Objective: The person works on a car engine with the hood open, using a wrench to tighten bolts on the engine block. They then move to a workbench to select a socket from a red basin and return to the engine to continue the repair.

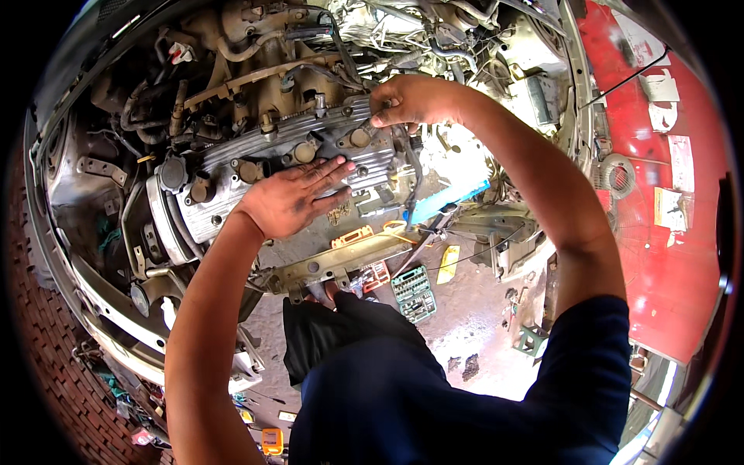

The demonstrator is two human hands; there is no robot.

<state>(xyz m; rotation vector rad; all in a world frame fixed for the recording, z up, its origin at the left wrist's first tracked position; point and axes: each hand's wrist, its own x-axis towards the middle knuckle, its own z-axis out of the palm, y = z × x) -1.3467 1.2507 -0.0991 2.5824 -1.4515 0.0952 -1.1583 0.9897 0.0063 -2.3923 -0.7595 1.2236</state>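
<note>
The left hand [298, 198] lay flat, fingers spread, on the valve cover [256, 167], gripping nothing. The right hand [407, 101], beyond it, was clamped on a small tool [370, 118] at the cover's far edge. Steady bracing likely kept the tool square on its fastener; slipping would risk rounding it.
</note>
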